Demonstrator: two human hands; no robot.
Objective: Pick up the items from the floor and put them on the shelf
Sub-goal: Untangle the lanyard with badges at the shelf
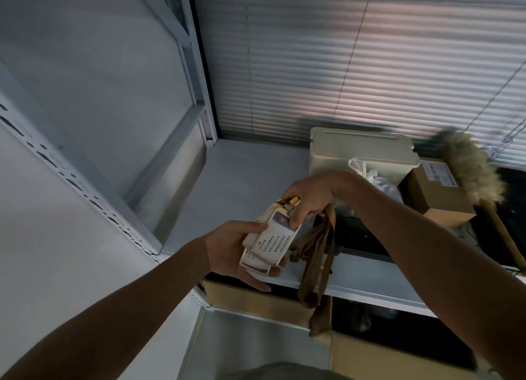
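Plastic card holders [270, 244] sit clamped between my left hand [230, 248] and right hand [310, 197], long axis pointing toward the shelf board [242, 180] just beyond.

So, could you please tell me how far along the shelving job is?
Already shelved: a beige bin, cardboard box and duster. In hand: both the left hand and right hand hold a stack of badge cards with lanyards over the shelf. The floor is out of view.
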